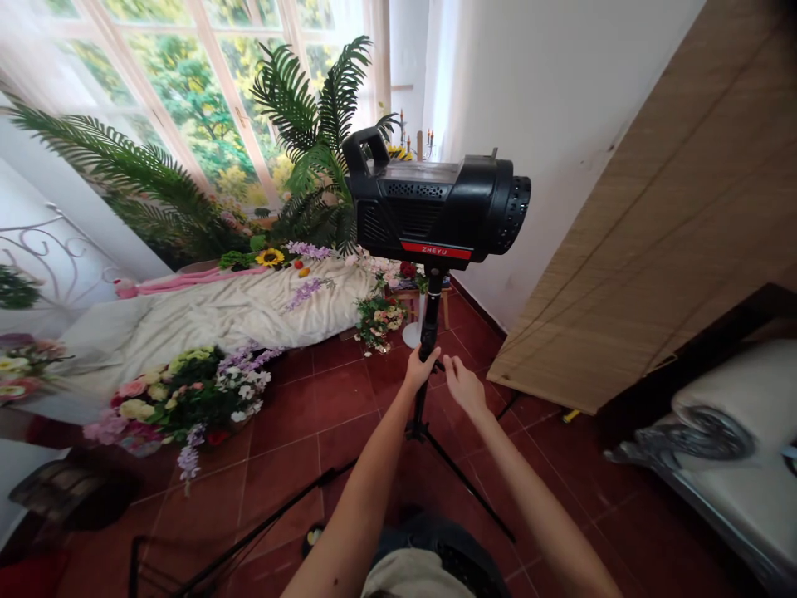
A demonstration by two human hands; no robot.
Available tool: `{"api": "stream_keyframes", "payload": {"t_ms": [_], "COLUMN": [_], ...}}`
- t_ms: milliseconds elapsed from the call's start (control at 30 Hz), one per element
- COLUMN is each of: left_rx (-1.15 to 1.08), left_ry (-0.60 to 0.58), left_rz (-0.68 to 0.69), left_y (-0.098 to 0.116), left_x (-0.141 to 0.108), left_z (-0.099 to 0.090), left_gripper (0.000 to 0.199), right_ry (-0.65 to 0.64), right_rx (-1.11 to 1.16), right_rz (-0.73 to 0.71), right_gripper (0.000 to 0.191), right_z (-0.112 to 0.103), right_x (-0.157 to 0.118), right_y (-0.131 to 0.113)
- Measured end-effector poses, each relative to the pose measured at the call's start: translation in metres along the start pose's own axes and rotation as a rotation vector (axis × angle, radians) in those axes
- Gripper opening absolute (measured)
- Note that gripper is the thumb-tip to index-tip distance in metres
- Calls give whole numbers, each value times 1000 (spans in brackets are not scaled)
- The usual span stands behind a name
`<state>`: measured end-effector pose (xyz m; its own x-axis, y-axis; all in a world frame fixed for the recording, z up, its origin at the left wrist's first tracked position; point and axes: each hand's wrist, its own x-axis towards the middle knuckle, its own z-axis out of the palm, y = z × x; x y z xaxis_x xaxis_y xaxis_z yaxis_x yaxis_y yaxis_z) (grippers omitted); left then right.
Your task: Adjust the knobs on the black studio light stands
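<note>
A black studio light [429, 208] with a red label and a top handle sits on a black light stand [431, 311] in front of me. My left hand [421, 365] is wrapped round the stand's pole, below the light. Just to the right, my right hand [462, 384] has its fingers curled at a small knob [439, 365] on the pole. Whether those fingers grip the knob or only touch it is hard to make out. The stand's legs [476, 482] spread out on the red tiled floor.
Behind the light stands a bed [274, 307] with a cream cover and flowers. A flower arrangement [180, 399] is on the floor at left. Palm leaves [311, 108] rise by the window. At right are a bamboo blind [628, 208] and a cream sofa [735, 432].
</note>
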<state>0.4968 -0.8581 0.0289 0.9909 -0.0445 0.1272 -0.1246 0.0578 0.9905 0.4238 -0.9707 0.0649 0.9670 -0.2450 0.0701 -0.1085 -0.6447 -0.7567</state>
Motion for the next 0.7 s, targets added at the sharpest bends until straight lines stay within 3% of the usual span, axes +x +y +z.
{"api": "stream_keyframes", "payload": {"t_ms": [100,233,433,700], "left_rx": [-9,-64,-98,-92], "left_ry": [-5,-30,-6,100], "left_rz": [-1,-17,-65,-172], "left_y": [2,4,3,6], "left_x": [1,3,2,-7], "left_z": [0,2,5,14], "left_gripper": [38,39,40,41], "right_ry": [1,11,-14,-94], "right_rx": [-252,-425,-525,-368], "right_rz": [-179,-267,-163,-24], "right_gripper": [47,51,57,68], "right_z": [-2,9,25,30], "right_x": [-1,5,17,20], "right_y": [-4,1,13,15]}}
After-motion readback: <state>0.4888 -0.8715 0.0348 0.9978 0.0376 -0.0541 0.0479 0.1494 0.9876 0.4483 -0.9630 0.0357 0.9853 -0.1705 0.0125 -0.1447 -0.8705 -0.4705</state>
